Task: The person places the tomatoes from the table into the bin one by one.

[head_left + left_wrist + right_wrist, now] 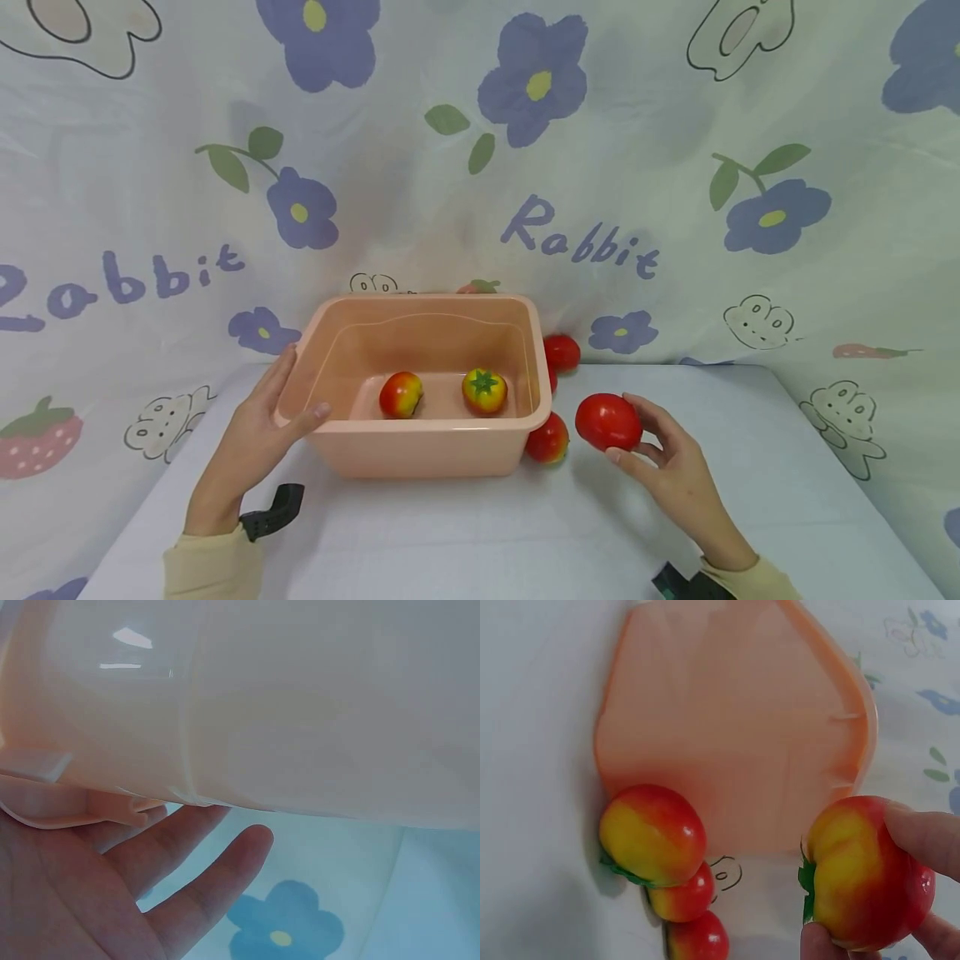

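A pink plastic bin (pixel 420 450) holds two red-and-yellow tomatoes, one at the left (pixel 401 395) and one with its green top up (pixel 484 392). My left hand (pixel 255 433) grips the bin's left rim, thumb over the edge; in the left wrist view its fingers (pixel 202 877) lie against the bin's outside wall (pixel 300 712). My right hand (pixel 678 475) pinches a red tomato (pixel 608 422) between thumb and fingers, above the table right of the bin. The right wrist view shows that tomato (pixel 870 874) with its green leaves facing left.
Beside the bin's right wall lie several more tomatoes: a near one (pixel 547 439), one at the back (pixel 562 353) and one partly hidden between them. A white table (pixel 750 467) carries everything. Behind it hangs a cloth (pixel 420 208) printed with flowers and rabbits.
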### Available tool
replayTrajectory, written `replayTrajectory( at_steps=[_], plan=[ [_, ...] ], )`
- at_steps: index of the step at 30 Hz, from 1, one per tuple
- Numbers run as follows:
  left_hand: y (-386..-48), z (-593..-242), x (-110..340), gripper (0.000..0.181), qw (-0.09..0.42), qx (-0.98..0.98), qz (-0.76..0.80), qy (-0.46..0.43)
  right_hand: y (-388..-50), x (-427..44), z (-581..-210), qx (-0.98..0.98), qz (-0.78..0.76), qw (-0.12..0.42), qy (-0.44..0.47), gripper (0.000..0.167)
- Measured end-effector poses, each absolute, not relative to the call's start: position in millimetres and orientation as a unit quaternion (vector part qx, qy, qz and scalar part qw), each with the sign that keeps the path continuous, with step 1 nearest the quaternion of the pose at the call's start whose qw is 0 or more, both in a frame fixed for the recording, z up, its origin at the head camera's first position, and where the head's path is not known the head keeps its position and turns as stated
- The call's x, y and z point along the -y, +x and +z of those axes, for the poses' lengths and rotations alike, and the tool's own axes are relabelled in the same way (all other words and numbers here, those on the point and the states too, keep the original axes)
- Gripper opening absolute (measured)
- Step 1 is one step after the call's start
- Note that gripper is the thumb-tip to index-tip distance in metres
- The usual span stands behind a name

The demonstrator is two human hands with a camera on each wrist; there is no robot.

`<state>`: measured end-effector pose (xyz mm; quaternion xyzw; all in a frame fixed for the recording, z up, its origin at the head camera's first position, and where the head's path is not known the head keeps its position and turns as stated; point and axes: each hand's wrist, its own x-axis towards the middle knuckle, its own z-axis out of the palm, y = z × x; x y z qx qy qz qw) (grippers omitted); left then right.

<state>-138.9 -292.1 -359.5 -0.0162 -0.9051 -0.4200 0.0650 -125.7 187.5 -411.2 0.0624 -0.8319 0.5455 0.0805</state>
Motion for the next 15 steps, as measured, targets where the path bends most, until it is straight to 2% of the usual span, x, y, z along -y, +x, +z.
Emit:
replayTrajectory(
  at_steps=[15],
  plan=[
    [-139, -361, 293, 0.094, 0.071, 0.904, -0.422, -0.027, -131, -179, -393, 0.801, 0.577, 0.138, 0.083, 0.07]
  ],
)
